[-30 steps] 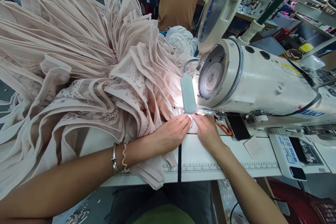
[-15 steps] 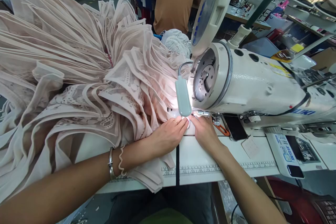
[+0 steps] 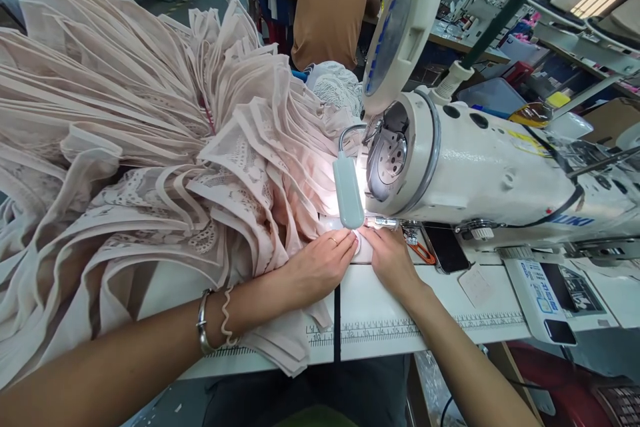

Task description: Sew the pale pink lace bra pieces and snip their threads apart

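Fingertips of left hand and right hand press pale pink lace fabric flat beneath the white sewing machine; a slip risks needle injury.

Left hand, ring on one finger, and right hand: both flat on a small pale pink fabric piece under the white industrial sewing machine. Grey-green oblong lamp, lit, just above the fingertips. Large fanned pile of pale pink lace-trimmed fabric pieces left of it. White table with printed ruler. Person in brown shirt behind.
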`<action>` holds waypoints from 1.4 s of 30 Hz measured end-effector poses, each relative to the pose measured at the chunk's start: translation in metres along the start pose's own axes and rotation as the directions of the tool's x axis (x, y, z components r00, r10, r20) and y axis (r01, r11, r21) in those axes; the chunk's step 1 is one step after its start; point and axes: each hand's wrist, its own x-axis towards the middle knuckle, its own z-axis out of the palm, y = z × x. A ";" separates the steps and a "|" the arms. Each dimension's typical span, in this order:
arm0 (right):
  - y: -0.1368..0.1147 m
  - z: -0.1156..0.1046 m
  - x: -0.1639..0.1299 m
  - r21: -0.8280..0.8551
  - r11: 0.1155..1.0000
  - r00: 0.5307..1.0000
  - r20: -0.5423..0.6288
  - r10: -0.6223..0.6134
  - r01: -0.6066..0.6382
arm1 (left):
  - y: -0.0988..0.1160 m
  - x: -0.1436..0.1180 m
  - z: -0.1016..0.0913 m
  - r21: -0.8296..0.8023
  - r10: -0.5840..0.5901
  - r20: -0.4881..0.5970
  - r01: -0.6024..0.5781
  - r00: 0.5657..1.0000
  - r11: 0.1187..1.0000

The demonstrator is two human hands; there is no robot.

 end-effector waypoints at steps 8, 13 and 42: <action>0.000 0.001 0.000 0.003 1.000 1.000 0.000 0.008 -0.008 | 0.004 0.000 0.000 0.103 -0.022 0.005 0.021 1.000 0.994; 0.003 0.000 0.001 0.043 0.999 1.000 0.010 -0.011 0.010 | 0.003 -0.001 0.001 0.089 -0.012 -0.035 0.016 0.999 0.996; -0.010 -0.008 0.011 -0.056 0.994 0.982 0.158 0.106 -0.098 | -0.005 0.003 0.004 0.020 -0.059 -0.033 0.059 0.998 0.998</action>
